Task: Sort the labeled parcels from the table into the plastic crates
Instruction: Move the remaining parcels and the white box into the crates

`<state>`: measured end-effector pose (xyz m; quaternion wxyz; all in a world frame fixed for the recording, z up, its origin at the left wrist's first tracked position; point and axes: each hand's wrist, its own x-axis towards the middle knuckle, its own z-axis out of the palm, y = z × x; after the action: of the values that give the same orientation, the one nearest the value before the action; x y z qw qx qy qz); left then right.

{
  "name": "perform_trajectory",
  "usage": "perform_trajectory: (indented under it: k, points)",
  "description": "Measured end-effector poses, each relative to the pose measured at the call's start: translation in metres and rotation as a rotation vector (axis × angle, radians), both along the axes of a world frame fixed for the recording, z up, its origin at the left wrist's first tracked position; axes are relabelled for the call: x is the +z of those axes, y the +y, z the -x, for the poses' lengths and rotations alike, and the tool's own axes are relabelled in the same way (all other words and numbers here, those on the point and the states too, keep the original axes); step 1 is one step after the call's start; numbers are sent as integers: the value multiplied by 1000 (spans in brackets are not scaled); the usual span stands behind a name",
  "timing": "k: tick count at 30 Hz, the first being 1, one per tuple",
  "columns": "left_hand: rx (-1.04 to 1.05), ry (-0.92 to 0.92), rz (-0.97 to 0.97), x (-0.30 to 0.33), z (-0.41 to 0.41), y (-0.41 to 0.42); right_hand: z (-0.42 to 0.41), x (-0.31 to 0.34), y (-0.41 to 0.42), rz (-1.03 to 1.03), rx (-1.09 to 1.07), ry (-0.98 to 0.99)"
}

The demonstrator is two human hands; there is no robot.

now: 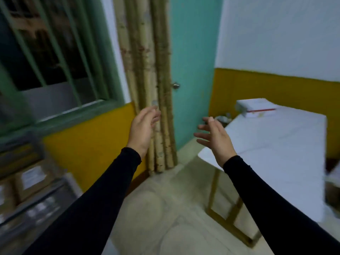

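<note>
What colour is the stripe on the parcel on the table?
Red, on the white parcel at the table's far end; head view.

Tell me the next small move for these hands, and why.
Probably reach both hands toward the white parcel at the far end of the table. The left hand and right hand are open, holding nothing, raised in mid-air. That parcel is the only one plainly visible on the tabletop.

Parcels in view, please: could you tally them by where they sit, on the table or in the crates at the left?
White parcel on the table: 1
Brown labeled parcel in the crate at left: 1, others too blurred to count
Held in the left hand or the right hand: 0
Total clearly visible: 2
</note>
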<state>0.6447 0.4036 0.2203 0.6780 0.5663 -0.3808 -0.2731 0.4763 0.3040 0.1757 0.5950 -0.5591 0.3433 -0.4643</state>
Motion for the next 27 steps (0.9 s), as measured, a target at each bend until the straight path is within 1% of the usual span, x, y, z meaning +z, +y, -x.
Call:
perform_trajectory:
  k: [3, 8, 10, 14, 20, 24, 27]
  points:
    - [-130, -14, 31, -1, 68, -64, 89, 1, -32, -8, -173, -11]
    - [-377, 36, 54, -9, 185, -164, 223, -5, -71, -20, -423, 16]
    - [-451, 77, 83, -11, 228, -198, 265, -5, -87, -17, -500, 36]
    - [-598, 94, 120, -16, 310, -267, 343, -2, -127, 4, -627, 105]
    - [-698, 43, 77, -26, 411, -356, 439, -2, -184, -6, -717, 187]
    - [-734, -45, 36, -39, 482, -405, 505, -13, -222, -46, -747, 152]
    - [-714, -63, 32, -48, 526, -444, 555, -22, -261, -53, -748, 142]
